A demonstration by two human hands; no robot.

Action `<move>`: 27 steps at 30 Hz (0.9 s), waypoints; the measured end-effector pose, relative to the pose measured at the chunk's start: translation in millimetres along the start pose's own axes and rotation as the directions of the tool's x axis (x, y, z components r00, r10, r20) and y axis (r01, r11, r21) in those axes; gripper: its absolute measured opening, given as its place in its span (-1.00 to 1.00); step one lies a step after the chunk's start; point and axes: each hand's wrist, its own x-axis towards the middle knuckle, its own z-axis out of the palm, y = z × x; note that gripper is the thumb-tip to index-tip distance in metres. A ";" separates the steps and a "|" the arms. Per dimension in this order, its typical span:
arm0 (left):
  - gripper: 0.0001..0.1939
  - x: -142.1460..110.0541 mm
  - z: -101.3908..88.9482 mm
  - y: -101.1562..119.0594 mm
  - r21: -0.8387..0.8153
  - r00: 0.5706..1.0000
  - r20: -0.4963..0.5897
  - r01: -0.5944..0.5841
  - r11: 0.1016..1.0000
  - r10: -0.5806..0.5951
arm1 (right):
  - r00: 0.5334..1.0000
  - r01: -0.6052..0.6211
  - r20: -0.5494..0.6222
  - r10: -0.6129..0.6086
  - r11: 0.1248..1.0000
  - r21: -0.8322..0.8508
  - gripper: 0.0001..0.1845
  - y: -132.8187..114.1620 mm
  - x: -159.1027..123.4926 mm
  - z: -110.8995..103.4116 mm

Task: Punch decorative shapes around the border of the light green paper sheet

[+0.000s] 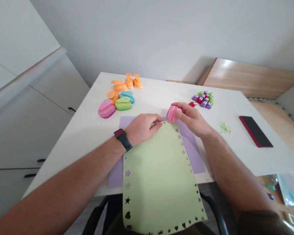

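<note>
Pink punch (172,114) in right hand (192,119); left hand (142,129) on green paper (156,176)

1. The left hand (143,129) is covering the top edge of the pale green paper sheet (156,176), hiding whatever its fingertips are touching there.
2. The right hand (192,119) is hiding part of the pink craft punch (172,114), so its cutting shape is staying unseen.
3. The picture's bottom edge is cutting off the sheet's lower edge.
4. The small craft punches (203,99) are showing too small for their shapes to be told.
5. The plastic packets (290,192) are blurring at the lower right, and the picture's edge is cutting them off.
</note>
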 end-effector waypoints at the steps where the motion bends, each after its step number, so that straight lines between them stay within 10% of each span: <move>1: -0.81 -0.1 -0.1 0.2 -0.005 1.000 -0.002 0.001 1.000 -0.001 | 0.999 0.007 -0.038 -0.007 1.000 0.010 -0.54 0.8 0.7 0.1; 13: -0.80 -0.5 0.2 -0.6 -0.032 1.000 -0.012 -0.003 0.999 0.002 | 0.992 0.014 -0.127 -0.008 0.999 0.044 -0.54 6.7 1.9 -3.9; 27: -0.80 -0.7 0.4 -0.1 -0.008 1.000 -0.027 -0.013 1.000 0.012 | 0.992 -0.061 0.111 0.058 0.998 0.019 -0.53 -4.3 -1.9 -1.5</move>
